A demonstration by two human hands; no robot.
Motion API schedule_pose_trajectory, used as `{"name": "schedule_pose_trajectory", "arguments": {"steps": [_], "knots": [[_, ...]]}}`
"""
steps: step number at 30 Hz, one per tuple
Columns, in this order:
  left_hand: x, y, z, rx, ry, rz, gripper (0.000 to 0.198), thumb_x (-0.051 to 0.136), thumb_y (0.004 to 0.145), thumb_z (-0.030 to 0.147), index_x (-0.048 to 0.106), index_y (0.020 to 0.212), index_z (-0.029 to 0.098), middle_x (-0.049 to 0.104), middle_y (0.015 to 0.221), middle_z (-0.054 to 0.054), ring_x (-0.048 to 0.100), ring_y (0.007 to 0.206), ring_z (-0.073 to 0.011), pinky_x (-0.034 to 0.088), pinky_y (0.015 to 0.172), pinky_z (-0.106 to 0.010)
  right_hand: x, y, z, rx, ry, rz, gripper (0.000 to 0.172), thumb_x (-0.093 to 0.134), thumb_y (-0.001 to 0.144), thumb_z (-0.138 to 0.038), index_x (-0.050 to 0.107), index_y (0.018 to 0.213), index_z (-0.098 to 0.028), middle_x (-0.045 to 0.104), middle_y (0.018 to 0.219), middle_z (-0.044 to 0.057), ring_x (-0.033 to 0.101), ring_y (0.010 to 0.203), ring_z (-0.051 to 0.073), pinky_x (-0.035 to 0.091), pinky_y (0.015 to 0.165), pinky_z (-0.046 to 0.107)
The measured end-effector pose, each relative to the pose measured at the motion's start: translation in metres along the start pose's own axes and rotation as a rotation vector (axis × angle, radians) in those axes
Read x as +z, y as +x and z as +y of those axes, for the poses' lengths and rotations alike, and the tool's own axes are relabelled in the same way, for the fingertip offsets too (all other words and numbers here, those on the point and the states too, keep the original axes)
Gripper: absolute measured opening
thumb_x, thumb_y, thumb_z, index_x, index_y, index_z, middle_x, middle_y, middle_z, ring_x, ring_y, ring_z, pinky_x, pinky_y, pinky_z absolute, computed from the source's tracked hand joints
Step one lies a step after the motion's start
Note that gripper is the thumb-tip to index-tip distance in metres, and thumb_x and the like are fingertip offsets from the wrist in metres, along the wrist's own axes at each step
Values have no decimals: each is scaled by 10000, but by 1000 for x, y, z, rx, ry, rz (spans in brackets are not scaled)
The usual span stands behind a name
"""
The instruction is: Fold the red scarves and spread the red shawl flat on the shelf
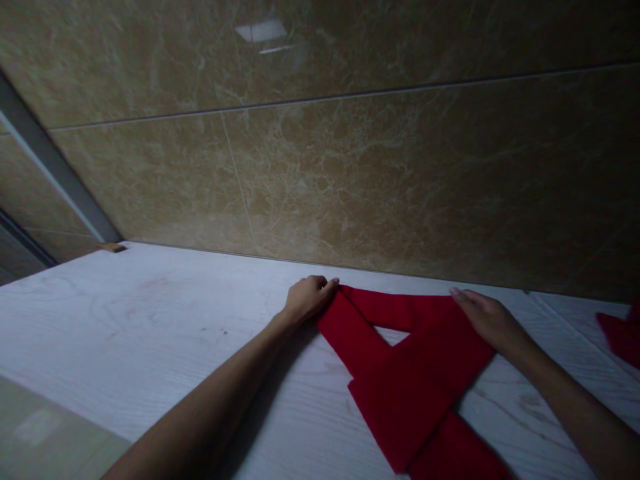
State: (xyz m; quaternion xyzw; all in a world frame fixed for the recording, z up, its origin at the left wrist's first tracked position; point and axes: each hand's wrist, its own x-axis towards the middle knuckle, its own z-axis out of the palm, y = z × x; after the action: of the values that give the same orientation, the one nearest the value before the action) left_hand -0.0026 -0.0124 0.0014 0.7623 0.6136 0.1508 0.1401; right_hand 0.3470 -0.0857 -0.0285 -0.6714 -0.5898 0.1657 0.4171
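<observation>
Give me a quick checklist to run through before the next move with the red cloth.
1. Left hand at the red cloth's upper left corner: ok.
2. Right hand at its upper right corner: ok.
3. Right fingertips' grip beneath the cloth: cannot tell, hidden.
4. Strips crossed over each other on the white table: ok.
5. Lower strip wholly in view: not ok, cut off by the bottom edge.
6. Other red piece apart from the cloth: ok.

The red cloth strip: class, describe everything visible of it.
The red cloth strip looks plain and matte. It lies over the white table, folded at two upper corners, its lengths crossing to frame a gap. The left hand holds one corner, the right hand the other. One end shows; the underlying length leaves the picture below.
</observation>
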Motion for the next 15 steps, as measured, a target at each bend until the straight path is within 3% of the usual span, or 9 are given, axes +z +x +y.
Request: {"name": "schedule_pose_trajectory", "arguments": {"steps": [15], "knots": [[-3, -2, 3, -15, -16, -25, 628, 309, 1009, 614, 774, 915, 202, 775, 915, -116, 710, 841, -271, 443, 697, -308, 0, 0, 4, -4, -14, -6, 560, 483, 808, -781, 550, 639, -252, 626, 626, 26, 583, 649, 239, 466, 660, 369]]}}
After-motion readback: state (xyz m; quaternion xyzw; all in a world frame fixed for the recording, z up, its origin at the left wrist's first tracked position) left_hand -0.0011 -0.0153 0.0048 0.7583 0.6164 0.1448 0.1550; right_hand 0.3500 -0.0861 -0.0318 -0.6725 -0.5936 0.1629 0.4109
